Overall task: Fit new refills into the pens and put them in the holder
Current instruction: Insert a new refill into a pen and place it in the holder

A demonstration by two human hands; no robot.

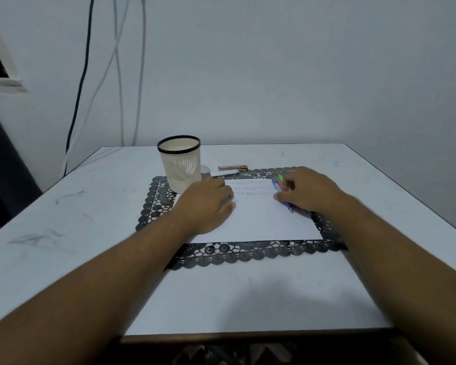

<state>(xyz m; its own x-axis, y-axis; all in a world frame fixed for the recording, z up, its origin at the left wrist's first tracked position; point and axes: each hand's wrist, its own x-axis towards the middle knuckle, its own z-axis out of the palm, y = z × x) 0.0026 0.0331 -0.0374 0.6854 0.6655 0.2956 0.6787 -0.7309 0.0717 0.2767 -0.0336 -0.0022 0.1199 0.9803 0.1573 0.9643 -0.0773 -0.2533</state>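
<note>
We are resting our left hand (208, 204) flat on paper (261, 219) while our right hand (308, 191) is gripping pens (279, 181) near the holder (181, 164).

Slatted cream plastic holder (180, 164) on a black lace-pattern mat (237, 252), matt white paper (258, 219), and scuffed smooth tabletop (90, 206) (faintly glossy).

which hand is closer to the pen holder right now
Left. The left hand lies on the paper just beside the holder, at its base. The right hand is farther off across the paper, over the pens.
</note>
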